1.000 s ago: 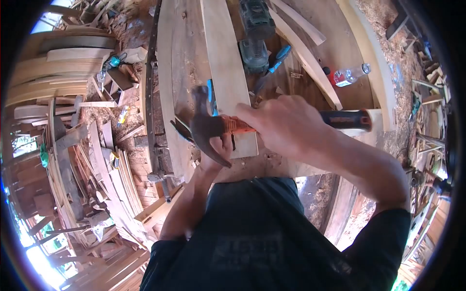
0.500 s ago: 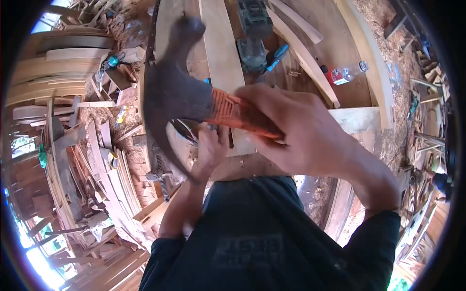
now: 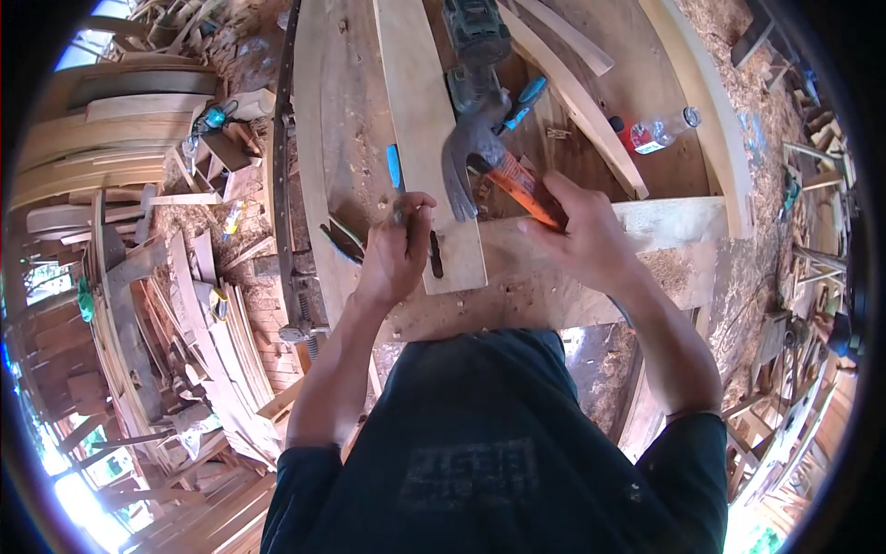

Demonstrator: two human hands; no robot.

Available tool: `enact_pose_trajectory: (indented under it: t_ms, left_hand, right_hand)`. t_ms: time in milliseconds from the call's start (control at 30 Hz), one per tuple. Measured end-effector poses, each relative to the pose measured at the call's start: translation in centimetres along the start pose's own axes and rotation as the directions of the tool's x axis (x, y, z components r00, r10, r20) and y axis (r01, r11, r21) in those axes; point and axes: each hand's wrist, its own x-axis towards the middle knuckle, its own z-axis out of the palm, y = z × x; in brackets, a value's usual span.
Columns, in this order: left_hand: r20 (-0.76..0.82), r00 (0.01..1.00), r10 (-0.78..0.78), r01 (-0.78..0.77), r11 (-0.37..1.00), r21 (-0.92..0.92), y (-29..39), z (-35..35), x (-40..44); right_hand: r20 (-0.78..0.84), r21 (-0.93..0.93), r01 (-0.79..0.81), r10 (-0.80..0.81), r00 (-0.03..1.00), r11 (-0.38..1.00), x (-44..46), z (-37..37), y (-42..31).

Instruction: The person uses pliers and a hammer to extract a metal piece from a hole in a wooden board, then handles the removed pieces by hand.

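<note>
My right hand (image 3: 586,226) is closed round the orange handle of a claw hammer (image 3: 521,180). The hammer's dark head is above the right edge of a pale board (image 3: 420,120), near a drill. My left hand (image 3: 397,249) is closed at the board's left edge, its fingers curled round something small and dark that I cannot make out. Just right of those fingers, a narrow dark slot (image 3: 437,256) shows in the board near its end. A blue-handled tool (image 3: 394,166) lies beside the board, above my left hand, partly hidden.
The green and black drill (image 3: 475,37) lies beyond the hammer, with another blue handle (image 3: 526,102) beside it. A bottle with a red label (image 3: 660,132) lies at the right behind a curved wood strip (image 3: 591,120). Dark-handled pliers (image 3: 343,240) lie left of my left hand.
The hammer swung up and left, large in view, then came back down to the right, its head now over the board's right edge. My left hand has shifted slightly up.
</note>
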Motion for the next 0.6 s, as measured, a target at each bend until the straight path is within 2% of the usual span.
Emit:
enact_pose_trajectory:
  t_ms: [67, 200, 267, 300, 400, 433, 500, 533, 567, 600]
  left_hand:
    - [0.001, 1.0, 0.013, -0.013, 1.0, 0.008, -0.5, 0.5, 0.7]
    - [0.06, 0.989, -0.134, 0.139, 0.986, -0.088, -2.1, 0.7, 2.1]
    - [0.018, 0.98, -0.196, 0.197, 0.972, -0.13, -3.8, 0.8, 3.4]
    - [-0.006, 0.983, -0.181, 0.18, 0.981, -0.077, -3.8, 0.6, 4.1]
    - [-0.157, 0.977, -0.147, 0.173, 0.971, 0.167, -6.1, 2.0, 5.4]
    - [-0.126, 0.978, -0.168, 0.184, 0.975, 0.127, -4.9, 1.8, 5.7]
    - [-0.202, 0.979, 0.009, 0.023, 0.988, 0.155, -5.7, 2.5, 6.1]
    - [-0.235, 0.967, 0.094, -0.054, 0.984, 0.172, -6.6, 2.7, 6.2]
    - [-0.169, 0.985, 0.026, 0.001, 0.988, 0.158, -7.8, 2.8, 6.3]
    - [-0.155, 0.987, 0.034, -0.006, 0.984, 0.18, -7.4, 2.6, 6.2]
  right_hand:
    - [-0.007, -0.056, -0.052, 0.051, 0.999, 0.997, -0.6, 1.4, 2.1]
    - [-0.017, -0.242, -0.09, 0.089, 0.996, 0.966, -1.3, 3.6, 6.8]
    - [-0.051, -0.392, -0.013, -0.008, 0.999, 0.92, -1.1, 3.8, 8.2]
    - [-0.058, -0.464, 0.025, -0.059, 0.997, 0.886, -0.7, 3.9, 8.3]
    - [-0.146, -0.316, 0.116, -0.169, 0.975, 0.942, 2.3, 3.9, 3.7]
    - [-0.137, -0.241, 0.125, -0.162, 0.977, 0.962, 3.6, 4.4, 2.3]
    - [-0.113, -0.091, 0.136, -0.146, 0.983, 0.987, 6.7, 5.8, -0.7]
    - [-0.105, -0.087, 0.181, -0.19, 0.976, 0.98, 8.3, 6.6, -2.2]
    - [-0.097, -0.084, 0.226, -0.234, 0.967, 0.97, 10.0, 7.5, -3.4]
    - [-0.128, -0.124, 0.254, -0.269, 0.954, 0.959, 11.6, 8.8, -4.0]
